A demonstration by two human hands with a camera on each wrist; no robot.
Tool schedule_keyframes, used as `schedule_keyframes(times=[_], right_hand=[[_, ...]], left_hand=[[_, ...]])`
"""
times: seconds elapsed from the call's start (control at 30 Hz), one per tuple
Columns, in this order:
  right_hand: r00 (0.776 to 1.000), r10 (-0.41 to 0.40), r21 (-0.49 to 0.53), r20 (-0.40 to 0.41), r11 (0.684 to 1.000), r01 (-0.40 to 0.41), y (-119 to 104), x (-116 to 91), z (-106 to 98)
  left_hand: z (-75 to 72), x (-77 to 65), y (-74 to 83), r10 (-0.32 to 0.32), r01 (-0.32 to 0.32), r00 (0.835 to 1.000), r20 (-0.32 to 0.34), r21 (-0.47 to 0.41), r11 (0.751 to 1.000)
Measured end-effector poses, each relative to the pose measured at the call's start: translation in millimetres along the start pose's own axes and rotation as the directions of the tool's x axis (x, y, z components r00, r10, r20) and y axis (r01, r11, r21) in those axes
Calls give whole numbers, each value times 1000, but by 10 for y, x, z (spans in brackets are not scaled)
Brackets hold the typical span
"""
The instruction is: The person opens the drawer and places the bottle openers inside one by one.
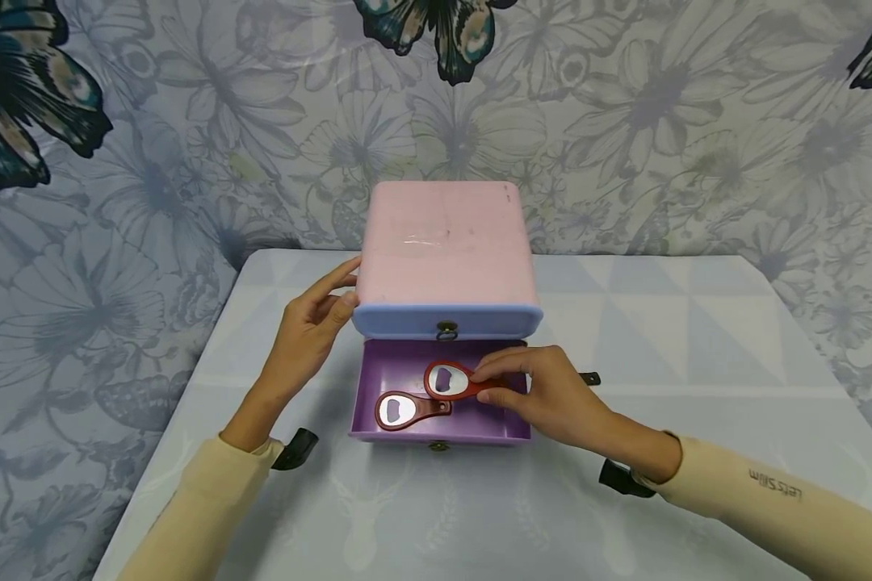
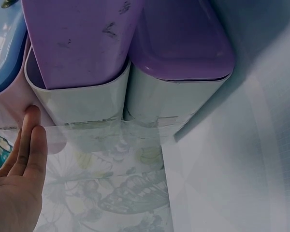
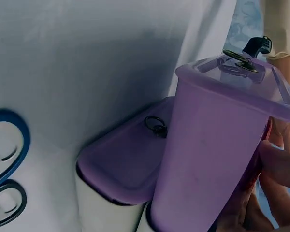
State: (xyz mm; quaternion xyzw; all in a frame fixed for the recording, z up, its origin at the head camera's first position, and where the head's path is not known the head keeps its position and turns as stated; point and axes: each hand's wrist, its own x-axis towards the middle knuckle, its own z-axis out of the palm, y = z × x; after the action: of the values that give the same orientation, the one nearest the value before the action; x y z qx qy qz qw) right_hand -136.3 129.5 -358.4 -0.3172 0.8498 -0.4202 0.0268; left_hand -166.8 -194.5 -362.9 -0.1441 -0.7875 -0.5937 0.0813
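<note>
Near the right edge of the purple plastic drawer (image 1: 400,367), our right hand (image 1: 548,395) pinches a red teardrop-shaped bottle opener (image 1: 458,383); our left hand (image 1: 308,331), fingers fairly straight, touches the pink plastic box (image 1: 446,258). A firm, level pinch should serve us best.

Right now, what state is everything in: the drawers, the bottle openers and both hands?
Top blue drawer: shut
Middle purple drawer: pulled open
Bottom purple drawer: looks shut
Held bottle opener: pinched by the right hand
Other bottle opener: lying inside the middle purple drawer
Left hand: touching the pink casing's side
Right hand: thumb and fingers gripping
</note>
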Motion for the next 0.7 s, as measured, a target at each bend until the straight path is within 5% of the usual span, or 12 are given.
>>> schedule_keyframes(times=[0.7], right_hand=[[1000, -26, -315, -4, 949, 24, 4, 152, 183]], left_hand=[[9, 8, 0, -1, 1, 1000, -2, 7, 1000]])
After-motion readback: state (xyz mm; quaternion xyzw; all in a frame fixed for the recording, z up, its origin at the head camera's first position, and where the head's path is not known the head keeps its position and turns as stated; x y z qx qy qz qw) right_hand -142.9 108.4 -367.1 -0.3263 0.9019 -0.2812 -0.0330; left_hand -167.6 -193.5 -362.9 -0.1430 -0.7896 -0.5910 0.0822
